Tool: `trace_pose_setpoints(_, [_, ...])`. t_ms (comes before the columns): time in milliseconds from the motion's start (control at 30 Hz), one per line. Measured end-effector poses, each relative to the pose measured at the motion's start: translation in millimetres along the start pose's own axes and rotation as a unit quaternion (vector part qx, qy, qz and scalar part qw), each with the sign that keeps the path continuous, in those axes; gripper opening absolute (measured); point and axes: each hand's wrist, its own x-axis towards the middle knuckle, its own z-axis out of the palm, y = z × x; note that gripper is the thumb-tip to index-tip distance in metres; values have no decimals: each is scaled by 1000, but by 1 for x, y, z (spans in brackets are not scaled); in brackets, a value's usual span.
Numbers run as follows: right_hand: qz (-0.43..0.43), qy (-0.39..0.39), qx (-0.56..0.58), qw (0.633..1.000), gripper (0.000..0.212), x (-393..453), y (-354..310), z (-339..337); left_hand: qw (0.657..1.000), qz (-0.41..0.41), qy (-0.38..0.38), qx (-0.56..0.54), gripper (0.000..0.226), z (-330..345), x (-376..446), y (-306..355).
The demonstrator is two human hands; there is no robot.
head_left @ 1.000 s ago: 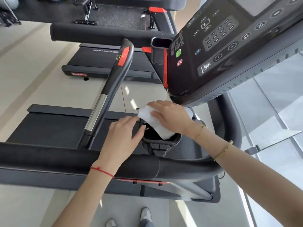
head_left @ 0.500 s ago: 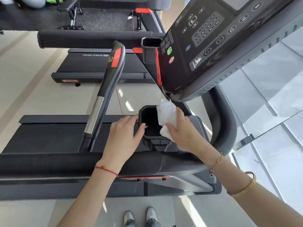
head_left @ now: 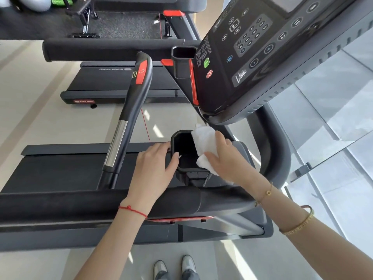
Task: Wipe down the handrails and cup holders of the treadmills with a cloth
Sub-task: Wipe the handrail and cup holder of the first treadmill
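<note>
While the left hand (head_left: 153, 168) rests on the near left edge of the black cup holder (head_left: 182, 152), its fingers lie loosely bent on the rim, with the thumb tip over the edge. They do not wrap around anything. The right hand (head_left: 226, 158) presses a white cloth (head_left: 203, 142) on the right side of the cup holder. Its fingers are spread almost flat on the cloth, and the cloth bunches out past the fingers at the far end and the near end. Part of the cloth hangs inside the cup holder. A padded black handrail (head_left: 80, 203) runs across under both wrists. A bent bar with a red patch (head_left: 129, 122) stands left of the left fingers. The big dark console (head_left: 262, 57) sits above the right fingers.
</note>
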Motion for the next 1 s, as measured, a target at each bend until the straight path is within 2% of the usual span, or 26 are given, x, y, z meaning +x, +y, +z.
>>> trace_pose_setpoints(100, [-58,-1,-40,998,57,18,-6,-3,1000,-4,-7,8,34,0,1,0])
trace_pose_setpoints(267, [-177,15,-226,958,54,47,-11,3,1000,-14,-7,16,37,-1,1,3])
trace_pose_setpoints(367, [-231,12,-241,943,49,61,-23,10,999,-18,-9,27,38,0,1,3])
trace_pose_setpoints(500, [-241,21,-249,938,48,65,-22,13,1000,-21,-6,22,38,0,0,3])
trace_pose_setpoints(600, [-212,45,-265,939,51,55,-12,12,1000,-20,-5,18,39,-1,-1,2])
trace_pose_setpoints(667, [-168,41,-244,954,54,45,-5,8,1000,-13,-4,12,36,-1,-1,2])
trace_pose_setpoints(767, [-102,14,-118,988,61,28,-1,0,1000,-6,-2,-3,33,-2,-1,3])
trace_pose_setpoints(833, [-64,8,-52,997,63,18,-2,-4,1000,-6,-2,-3,36,-2,-1,3])
trace_pose_setpoints(1000, [24,8,29,999,46,-6,4,0,1000,-1,-5,3,37,-1,-1,2])
